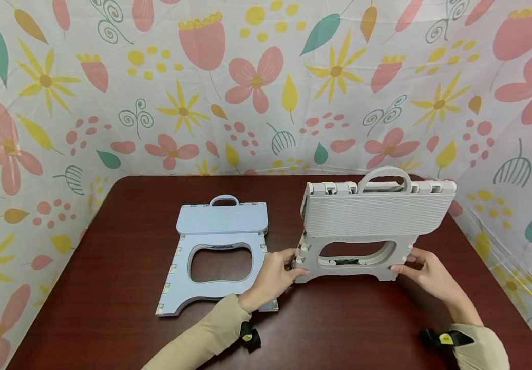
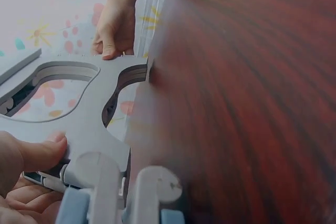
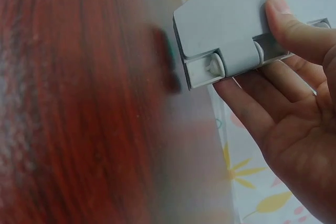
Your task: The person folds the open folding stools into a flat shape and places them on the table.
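Observation:
A light grey folding step stool [image 1: 377,213], folded flat with its carry handle on top, is held upright at the right of the table. My left hand [image 1: 272,275] grips its left lower leg edge, thumb on the front face. At the opposite edge, my right hand [image 1: 428,272] pinches the leg between thumb and fingers. In the left wrist view the left thumb [image 2: 44,153] presses the panel beside the hinges. The right wrist view shows the right thumb [image 3: 299,30] on the panel and the fingers behind it.
A pale blue folding stool [image 1: 222,221] lies folded on the dark red-brown table [image 1: 109,267], left of the grey one and partly behind my left forearm. A flower-patterned curtain [image 1: 257,128] hangs behind and beside the table.

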A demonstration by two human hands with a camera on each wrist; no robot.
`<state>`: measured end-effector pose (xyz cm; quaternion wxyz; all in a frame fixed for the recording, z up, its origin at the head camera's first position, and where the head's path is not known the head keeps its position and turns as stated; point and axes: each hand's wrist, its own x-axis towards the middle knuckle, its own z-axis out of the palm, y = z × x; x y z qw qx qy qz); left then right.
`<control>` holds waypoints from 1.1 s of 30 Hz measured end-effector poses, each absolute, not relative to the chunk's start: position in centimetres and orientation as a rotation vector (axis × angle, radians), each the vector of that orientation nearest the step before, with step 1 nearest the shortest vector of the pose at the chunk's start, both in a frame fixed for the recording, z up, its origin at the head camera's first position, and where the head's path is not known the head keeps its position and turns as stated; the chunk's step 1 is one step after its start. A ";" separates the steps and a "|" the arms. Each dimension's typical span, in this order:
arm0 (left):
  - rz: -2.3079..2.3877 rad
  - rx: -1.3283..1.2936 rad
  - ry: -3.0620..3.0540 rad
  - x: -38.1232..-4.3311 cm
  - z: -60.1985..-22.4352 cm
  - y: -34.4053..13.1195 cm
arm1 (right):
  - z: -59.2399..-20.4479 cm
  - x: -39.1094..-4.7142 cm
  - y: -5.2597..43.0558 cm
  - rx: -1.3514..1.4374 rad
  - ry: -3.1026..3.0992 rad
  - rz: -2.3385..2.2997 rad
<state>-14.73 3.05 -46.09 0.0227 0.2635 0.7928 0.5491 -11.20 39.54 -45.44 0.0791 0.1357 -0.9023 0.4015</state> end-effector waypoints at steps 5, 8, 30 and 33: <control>1.720 0.791 2.460 -14.5 -45.9 3.1 | -45.1 -11.0 39.3 0.392 -2.712 1.190; 1.731 0.784 2.448 -14.5 -45.8 3.0 | -45.0 -11.0 39.3 0.383 -2.715 1.189; 1.750 0.680 2.452 -14.4 -45.7 3.3 | -44.5 -10.8 39.0 0.344 -2.719 1.190; 1.744 0.657 2.455 -14.5 -45.8 3.3 | -44.3 -10.7 39.0 0.347 -2.725 1.206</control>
